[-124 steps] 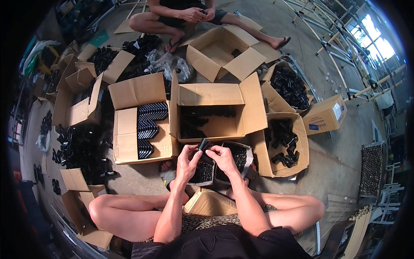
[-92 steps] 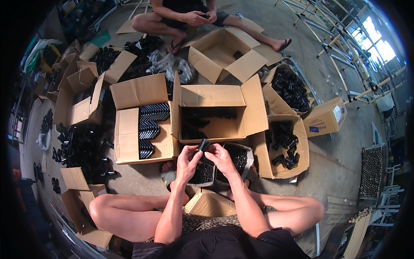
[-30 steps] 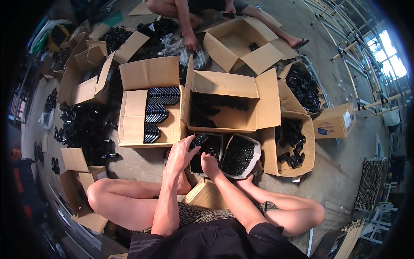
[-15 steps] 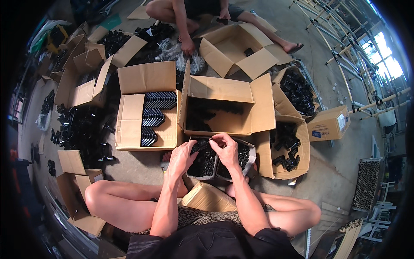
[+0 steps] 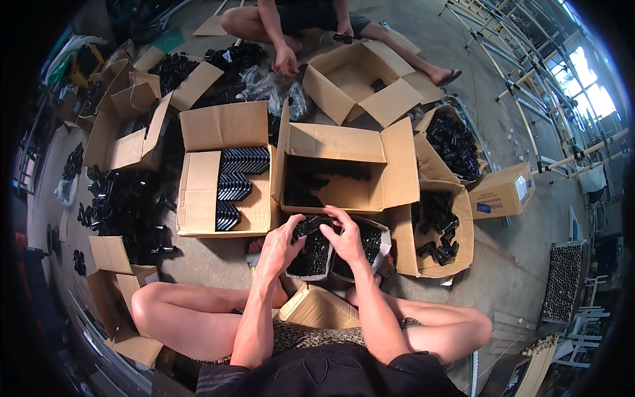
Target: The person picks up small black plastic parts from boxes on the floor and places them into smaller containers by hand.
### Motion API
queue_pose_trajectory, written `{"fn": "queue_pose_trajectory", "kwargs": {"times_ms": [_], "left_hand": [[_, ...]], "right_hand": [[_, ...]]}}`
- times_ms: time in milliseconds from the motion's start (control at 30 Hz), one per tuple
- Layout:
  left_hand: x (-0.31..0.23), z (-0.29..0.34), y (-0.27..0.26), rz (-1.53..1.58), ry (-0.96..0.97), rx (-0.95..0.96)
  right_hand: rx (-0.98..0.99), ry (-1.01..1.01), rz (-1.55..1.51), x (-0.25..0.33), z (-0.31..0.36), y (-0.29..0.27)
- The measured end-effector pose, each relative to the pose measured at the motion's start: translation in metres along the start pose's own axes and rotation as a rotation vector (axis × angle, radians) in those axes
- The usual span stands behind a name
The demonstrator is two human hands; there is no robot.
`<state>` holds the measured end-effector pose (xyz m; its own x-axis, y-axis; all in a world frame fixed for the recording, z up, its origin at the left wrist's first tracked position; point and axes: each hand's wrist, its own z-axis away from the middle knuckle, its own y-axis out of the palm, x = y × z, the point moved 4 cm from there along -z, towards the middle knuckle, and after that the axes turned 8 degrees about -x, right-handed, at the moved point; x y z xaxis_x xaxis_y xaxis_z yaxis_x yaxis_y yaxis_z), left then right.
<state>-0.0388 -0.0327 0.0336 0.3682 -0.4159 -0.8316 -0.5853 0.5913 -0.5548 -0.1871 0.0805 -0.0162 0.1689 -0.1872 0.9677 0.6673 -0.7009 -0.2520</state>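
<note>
Over two grey-rimmed bins, a dark, glossy joint piece (image 5: 307,227) is held up between my hands. My left hand (image 5: 280,243) grips its left side, fingers curled around it. At the other end, the thumb and fingers of my right hand (image 5: 346,241) close on the piece, partly hiding it. The left bin (image 5: 308,275) is filled with small black parts, too tiny to name. Similar small parts fill the right bin (image 5: 382,257). Just beyond stands an open carton (image 5: 337,142) with dark pieces in its shadowed inside.
Left of it, a carton (image 5: 198,192) holds black pieces in neat rows. At right, another carton (image 5: 464,231) contains loose black joints. A heap of black joints (image 5: 119,198) lies on the floor at left. Across from me sits a co-worker (image 5: 284,40) beside an open carton (image 5: 331,92).
My right fingers have spread a little wider around the joint piece, which shows more now. The co-worker's hand has lifted off the plastic bags and opened.
</note>
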Motion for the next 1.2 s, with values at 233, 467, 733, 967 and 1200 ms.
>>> {"fn": "queue_pose_trajectory", "kwargs": {"times_ms": [233,467,733,967,1200], "left_hand": [[0.001,-0.003,0.002,0.071,0.043,-0.110],[-0.001,-0.005,0.000,0.152,0.047,-0.169],[0.000,-0.005,0.001,0.191,0.011,-0.139],[0.002,-0.004,0.002,0.204,0.022,-0.104],[0.024,-0.003,0.017,0.439,-0.124,-0.019]], "right_hand": [[0.331,0.494,-0.673,-0.050,0.021,0.017],[0.271,0.435,-0.704,-0.036,0.019,0.031],[0.314,0.281,-0.592,-0.004,0.013,0.020],[0.260,0.270,-0.493,-0.008,0.012,0.020],[0.215,0.125,0.057,0.003,0.005,0.006]]}}
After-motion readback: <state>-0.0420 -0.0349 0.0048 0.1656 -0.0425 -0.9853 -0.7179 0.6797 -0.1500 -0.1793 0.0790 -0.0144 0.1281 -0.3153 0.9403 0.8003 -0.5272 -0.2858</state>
